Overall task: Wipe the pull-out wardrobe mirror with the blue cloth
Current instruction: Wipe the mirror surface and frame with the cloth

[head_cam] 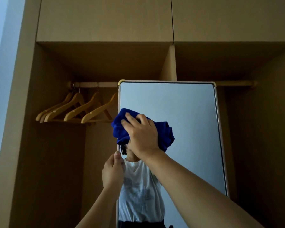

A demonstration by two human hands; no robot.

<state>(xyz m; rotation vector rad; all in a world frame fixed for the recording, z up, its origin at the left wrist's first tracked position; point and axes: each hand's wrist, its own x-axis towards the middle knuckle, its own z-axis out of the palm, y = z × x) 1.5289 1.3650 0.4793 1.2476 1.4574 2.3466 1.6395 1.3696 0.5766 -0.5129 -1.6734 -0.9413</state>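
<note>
The tall pull-out mirror (184, 112) with a pale metal frame stands in front of the open wardrobe, right of centre. A bunched blue cloth (164, 134) lies against the glass near the mirror's left edge, at mid height. My right hand (141, 134) lies over the cloth with its fingers spread, pressing it onto the glass. Lower down, my left hand (113, 171) grips the mirror's left frame edge, thumb on the front. The glass reflects a person in a white T-shirt.
Several wooden hangers (76, 109) hang from a rail (92, 84) in the left wardrobe bay, just left of the mirror. A vertical divider panel (169, 63) rises behind the mirror's top. Closed upper cabinet doors (105, 18) span the top.
</note>
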